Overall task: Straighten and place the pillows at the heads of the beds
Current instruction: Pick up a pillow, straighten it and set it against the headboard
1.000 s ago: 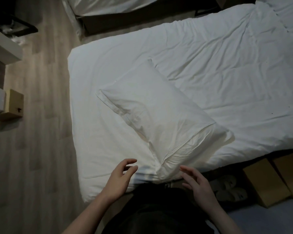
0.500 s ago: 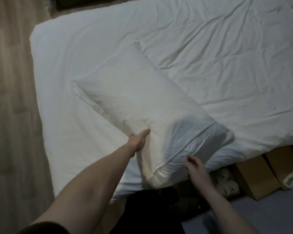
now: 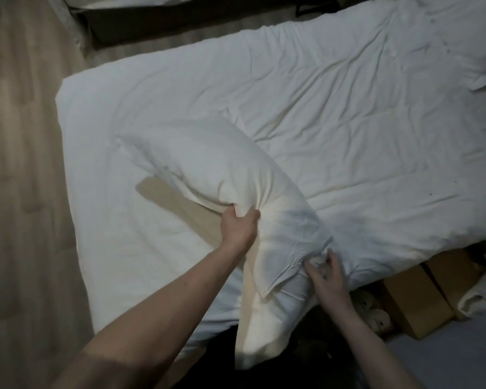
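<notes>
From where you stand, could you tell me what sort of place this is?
Probably a bedroom with more than one bed: a white-sheeted bed, a pillow gripped by both hands, a second bed across the wooden floor.

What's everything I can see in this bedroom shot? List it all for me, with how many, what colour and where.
pillow: one, white, lying slantwise on the near-left part of the bed, near end lifted over the bed's edge
bed: one, rumpled white cover, fills the middle and right
second bed: one, white cover hanging at its edge, only partly in view at the top left
floor: pale wood, left side
boxes: two, brown cardboard, beside the bed at lower right
slippers: a pair, pale, left of the boxes
left hand: grips the pillow's middle
right hand: pinches the pillowcase's open end
</notes>
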The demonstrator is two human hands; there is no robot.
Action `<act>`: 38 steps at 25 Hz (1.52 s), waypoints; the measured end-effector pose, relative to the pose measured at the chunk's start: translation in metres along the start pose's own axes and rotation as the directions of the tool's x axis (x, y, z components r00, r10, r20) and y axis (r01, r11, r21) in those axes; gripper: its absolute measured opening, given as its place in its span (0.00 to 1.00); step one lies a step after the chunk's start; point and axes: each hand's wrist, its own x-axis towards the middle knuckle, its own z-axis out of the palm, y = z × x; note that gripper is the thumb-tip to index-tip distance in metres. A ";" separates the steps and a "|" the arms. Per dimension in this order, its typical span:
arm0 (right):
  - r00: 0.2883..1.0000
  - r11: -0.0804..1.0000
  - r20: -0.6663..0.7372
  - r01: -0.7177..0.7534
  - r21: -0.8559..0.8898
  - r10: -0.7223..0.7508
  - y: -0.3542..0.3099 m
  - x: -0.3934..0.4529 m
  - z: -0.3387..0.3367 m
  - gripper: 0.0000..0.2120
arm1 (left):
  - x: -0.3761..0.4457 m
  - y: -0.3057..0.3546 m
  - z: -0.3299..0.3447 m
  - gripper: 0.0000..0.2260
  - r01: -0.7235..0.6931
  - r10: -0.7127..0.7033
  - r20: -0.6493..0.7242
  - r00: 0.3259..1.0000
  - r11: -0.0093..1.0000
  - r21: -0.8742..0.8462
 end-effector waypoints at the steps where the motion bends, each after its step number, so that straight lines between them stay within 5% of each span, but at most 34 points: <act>1: 0.998 0.998 0.024 0.057 -0.026 -0.056 -0.010 -0.013 -0.003 0.46 | -0.012 0.015 0.001 0.10 -0.044 0.044 -0.023 0.999 0.999 -0.010; 4: 0.984 0.982 0.118 0.149 -0.116 -0.136 -0.024 -0.040 -0.008 0.31 | -0.039 0.030 0.012 0.10 -0.071 0.071 -0.009 0.997 0.996 0.063; 6: 0.969 0.978 0.222 0.146 -0.147 -0.111 -0.028 -0.048 -0.004 0.31 | -0.041 0.018 0.021 0.12 -0.046 0.020 0.125 0.992 0.977 0.209; 9: 0.959 0.957 0.275 0.134 -0.259 -0.060 -0.024 -0.047 -0.001 0.40 | -0.042 0.004 0.029 0.09 0.093 -0.186 0.459 0.869 0.972 0.217; 11: 0.974 0.953 0.217 0.129 -0.276 -0.069 -0.029 -0.042 -0.011 0.30 | -0.044 0.007 0.031 0.03 0.126 -0.186 0.529 0.828 0.981 0.148; 13: 0.980 0.948 0.182 0.130 -0.290 -0.079 -0.034 -0.034 -0.024 0.25 | -0.043 0.008 0.030 0.09 0.125 -0.147 0.462 0.875 0.989 0.078; 18: 0.985 0.833 0.153 0.150 -0.533 -0.080 -0.030 -0.006 -0.050 0.44 | -0.039 -0.011 0.036 0.31 0.123 -0.166 0.268 0.949 0.978 0.167; 24: 0.993 0.760 0.054 0.117 -0.639 -0.108 -0.040 0.061 -0.126 0.16 | -0.074 0.021 0.104 0.17 0.031 -0.161 0.461 0.873 0.961 0.276; 28: 0.997 0.886 -0.065 -0.062 -0.460 0.036 -0.041 0.107 -0.187 0.17 | -0.093 0.026 0.151 0.19 -0.059 -0.132 0.448 0.884 0.920 0.388; 38: 0.985 0.877 -0.058 -0.172 -0.450 0.163 -0.035 0.152 -0.229 0.19 | -0.113 -0.004 0.168 0.16 0.012 -0.168 0.268 0.949 0.867 0.499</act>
